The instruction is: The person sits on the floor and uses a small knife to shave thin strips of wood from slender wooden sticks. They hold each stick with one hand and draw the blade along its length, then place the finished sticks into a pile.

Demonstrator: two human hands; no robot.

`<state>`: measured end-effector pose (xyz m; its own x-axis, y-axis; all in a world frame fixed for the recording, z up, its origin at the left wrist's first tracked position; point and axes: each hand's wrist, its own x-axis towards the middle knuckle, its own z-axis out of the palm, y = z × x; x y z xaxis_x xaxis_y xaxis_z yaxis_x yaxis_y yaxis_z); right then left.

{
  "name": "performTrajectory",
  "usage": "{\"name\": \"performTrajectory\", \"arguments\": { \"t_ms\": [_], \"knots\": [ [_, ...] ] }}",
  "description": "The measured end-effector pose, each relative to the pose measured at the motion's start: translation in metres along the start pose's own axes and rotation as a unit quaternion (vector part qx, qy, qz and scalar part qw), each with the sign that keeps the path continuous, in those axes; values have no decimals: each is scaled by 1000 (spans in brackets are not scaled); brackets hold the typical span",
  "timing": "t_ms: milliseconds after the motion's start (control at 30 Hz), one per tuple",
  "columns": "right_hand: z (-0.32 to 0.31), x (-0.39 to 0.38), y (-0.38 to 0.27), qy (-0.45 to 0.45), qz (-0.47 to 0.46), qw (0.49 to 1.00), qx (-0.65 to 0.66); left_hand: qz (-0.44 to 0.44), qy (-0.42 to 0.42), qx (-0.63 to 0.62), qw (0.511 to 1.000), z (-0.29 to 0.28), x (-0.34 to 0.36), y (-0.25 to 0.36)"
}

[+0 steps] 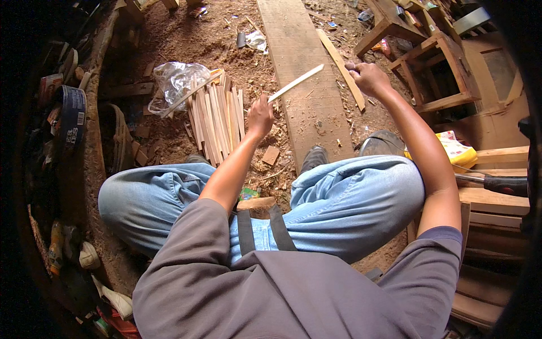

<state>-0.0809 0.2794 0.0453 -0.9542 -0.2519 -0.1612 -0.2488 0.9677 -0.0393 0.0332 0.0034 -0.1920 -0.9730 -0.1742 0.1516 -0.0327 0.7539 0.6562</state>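
Note:
My left hand [260,117] grips a thin pale wooden slat [299,78] that angles up and right over a long wide plank [299,45]. Beside this hand lies a bundle of narrow wooden sticks [212,118]. My right hand [370,79] is raised to the right of the slat, closed around a small dark object [352,67] that looks like a handle; the rest of it is hidden. A longer narrow board [339,65] lies along the plank's right side, behind that hand.
Stacked wooden frames [435,73] crowd the upper right. A yellow bag [454,148], a dark-handled tool [502,185] and timber [494,203] are right of my knee. A clear plastic bag [178,82] lies on the littered dirt floor; cluttered ledge and containers [73,118] line the left.

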Motion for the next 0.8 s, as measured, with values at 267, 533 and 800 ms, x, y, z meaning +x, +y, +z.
{"name": "performTrajectory", "arguments": {
  "t_ms": [267, 533, 800],
  "knots": [
    [3, -2, 4, 9, -15, 1000, -2, 35, 3, -51, 998, -1, 19, -3],
    [-3, 0, 2, -17, 7, 1000, 16, -124, -314, 84, 938, 28, -35, -88],
    [3, 2, -1, -7, -17, 1000, 14, -112, -152, -29, 982, 23, 1, -51]
  ]
}}
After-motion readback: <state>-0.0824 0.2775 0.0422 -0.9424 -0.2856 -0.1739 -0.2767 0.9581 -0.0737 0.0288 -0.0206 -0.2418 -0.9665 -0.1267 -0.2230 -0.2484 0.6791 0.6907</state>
